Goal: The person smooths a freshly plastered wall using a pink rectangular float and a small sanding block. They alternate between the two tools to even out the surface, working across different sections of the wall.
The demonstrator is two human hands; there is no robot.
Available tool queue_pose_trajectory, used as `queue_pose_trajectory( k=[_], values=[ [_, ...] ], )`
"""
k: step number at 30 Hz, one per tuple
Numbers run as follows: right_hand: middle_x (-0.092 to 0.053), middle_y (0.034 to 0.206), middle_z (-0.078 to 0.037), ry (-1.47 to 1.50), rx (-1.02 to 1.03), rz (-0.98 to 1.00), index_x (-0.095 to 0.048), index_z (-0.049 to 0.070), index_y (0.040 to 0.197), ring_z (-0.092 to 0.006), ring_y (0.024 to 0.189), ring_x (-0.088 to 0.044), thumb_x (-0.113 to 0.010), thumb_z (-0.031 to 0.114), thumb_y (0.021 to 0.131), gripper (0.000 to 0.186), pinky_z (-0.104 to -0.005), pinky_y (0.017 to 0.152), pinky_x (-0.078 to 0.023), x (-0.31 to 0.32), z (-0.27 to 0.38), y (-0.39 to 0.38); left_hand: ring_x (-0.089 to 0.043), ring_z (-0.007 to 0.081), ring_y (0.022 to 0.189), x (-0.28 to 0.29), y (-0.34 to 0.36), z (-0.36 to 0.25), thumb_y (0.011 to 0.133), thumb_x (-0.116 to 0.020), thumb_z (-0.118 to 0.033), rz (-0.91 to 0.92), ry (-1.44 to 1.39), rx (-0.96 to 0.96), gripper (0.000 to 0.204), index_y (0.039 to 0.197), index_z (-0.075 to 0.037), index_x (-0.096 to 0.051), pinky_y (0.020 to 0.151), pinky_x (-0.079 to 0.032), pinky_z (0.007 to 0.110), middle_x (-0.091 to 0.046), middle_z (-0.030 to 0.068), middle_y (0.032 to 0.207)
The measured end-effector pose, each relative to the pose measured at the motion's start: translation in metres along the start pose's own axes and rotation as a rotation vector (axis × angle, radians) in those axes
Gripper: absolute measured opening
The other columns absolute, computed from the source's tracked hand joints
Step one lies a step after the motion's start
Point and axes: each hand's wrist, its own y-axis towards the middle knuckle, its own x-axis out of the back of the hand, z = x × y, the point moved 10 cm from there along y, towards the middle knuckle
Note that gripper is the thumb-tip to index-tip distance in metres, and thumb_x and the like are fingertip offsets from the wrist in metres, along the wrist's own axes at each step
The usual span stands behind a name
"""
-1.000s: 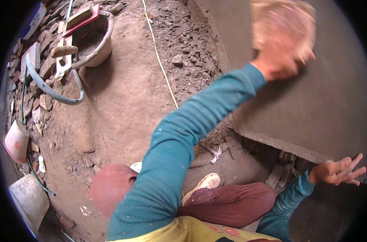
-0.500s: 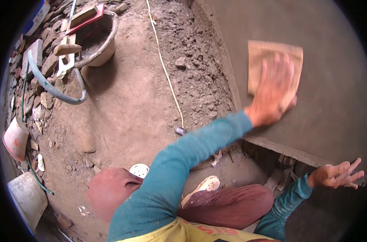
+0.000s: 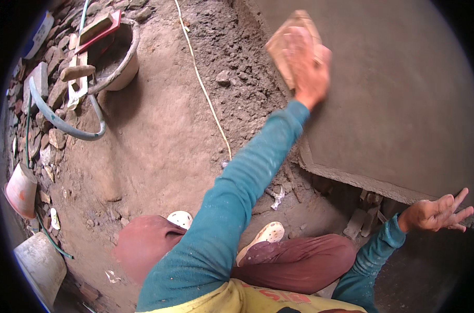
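Note:
My left hand (image 3: 308, 65) presses a folded piece of brown paper (image 3: 281, 51) against the smooth grey cement surface (image 3: 383, 104). The paper is turned cornerwise and lies over the surface's left edge, partly hidden under my fingers. At the lower right my right hand (image 3: 434, 213) is open, fingers spread, holding nothing. It is close to the surface's lower edge (image 3: 367, 187); whether it touches is unclear.
To the left, a mortar tub (image 3: 126, 73) carries a red-edged float (image 3: 102, 35) and a wooden-handled trowel (image 3: 78, 72). A pale cord (image 3: 199, 78) crosses the dirt. Two buckets (image 3: 22, 189) stand beside the rubble (image 3: 57, 138).
My left hand has swept the brown paper leftward and upward across the cement, turning it on the way. My right hand has barely moved. The view has shifted slightly.

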Motion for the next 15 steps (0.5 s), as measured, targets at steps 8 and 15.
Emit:
queue_pose_trajectory(
  k=[8, 15],
  values=[
    [-0.08, 0.126, -0.013, 0.015, 0.053, -0.036, -0.074, 0.006, 0.086, -0.0342, 0.152, -0.049, -0.043, 0.017, 0.115, 0.044, -0.0654, 0.133, -0.005, 0.004, 0.006, -0.001, -0.002, 0.0516, 0.165, -0.029, -0.073, -0.049, 0.106, -0.054, -0.038, 0.094, 0.144, -0.292, 0.089, 0.17, 0.008, -0.013, 0.132, 0.002, 0.062, -0.008, 0.0349, 0.176],
    [-0.08, 0.125, -0.013, -0.02, 0.036, -0.021, -0.074, 0.004, 0.085, -0.0359, 0.153, -0.047, -0.044, 0.024, 0.114, 0.046, -0.0645, 0.133, -0.005, 0.007, -0.005, -0.006, -0.002, 0.0489, 0.166, -0.052, -0.122, -0.058, 0.108, -0.049, -0.036, 0.191, 0.199, -0.199, 0.084, 0.169, 0.008, -0.013, 0.132, 0.001, 0.064, -0.009, 0.0323, 0.177]
  ],
)
